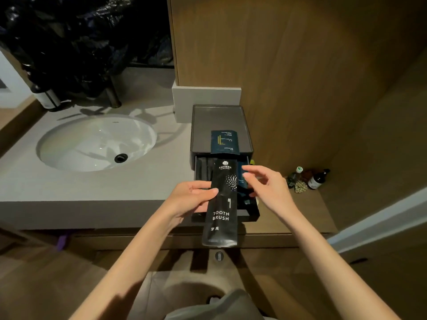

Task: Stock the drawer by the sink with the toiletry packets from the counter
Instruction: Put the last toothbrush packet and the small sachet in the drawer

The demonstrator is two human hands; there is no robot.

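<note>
A long black packet marked TOOTH BRUSH (pixel 221 213) is gripped at its left edge by my left hand (pixel 191 199), held lengthwise over the pulled-out drawer (pixel 250 214) of a small dark box. My right hand (pixel 265 185) hovers just right of the packet's top, fingers spread and holding nothing, over a dark blue packet (pixel 243 179) inside the drawer. Other dark packets lie in the drawer's left part (pixel 203 172). One more dark blue packet (pixel 224 142) rests on the box's tray-like top (pixel 203 125).
A white round sink (pixel 97 142) is set in the grey counter (pixel 92 185) left of the box. Several small bottles (pixel 309 179) stand on a wooden ledge to the right. Black plastic bags (pixel 80 42) fill the back left. A wooden wall rises behind the box.
</note>
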